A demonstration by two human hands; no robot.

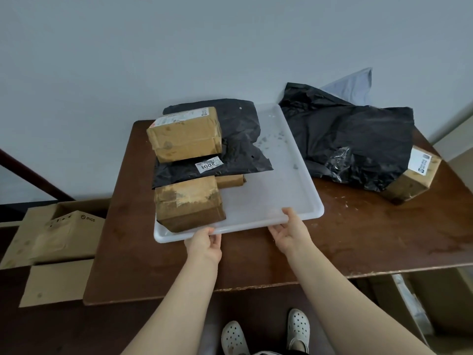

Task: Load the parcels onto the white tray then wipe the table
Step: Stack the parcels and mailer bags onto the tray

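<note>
The white tray (286, 175) lies on the brown table (358, 239). On its left half sit a brown box (189, 203) at the front, a flat black bag parcel (230, 160) with a "2001" label, and another brown box (184, 134) on top at the back. A small brown parcel (230, 181) peeks from under the bag. My left hand (204, 240) and my right hand (290, 230) both grip the tray's near rim. Right of the tray, on the table, lie a large black bag parcel (353, 139) and a brown box (412, 180) partly under it.
A grey-blue cloth (350, 85) sticks up behind the large black bag against the wall. Open cardboard boxes (58, 234) stand on the floor left of the table. More boxes sit under the table's right end (419, 303). My white shoes (266, 331) show below the front edge.
</note>
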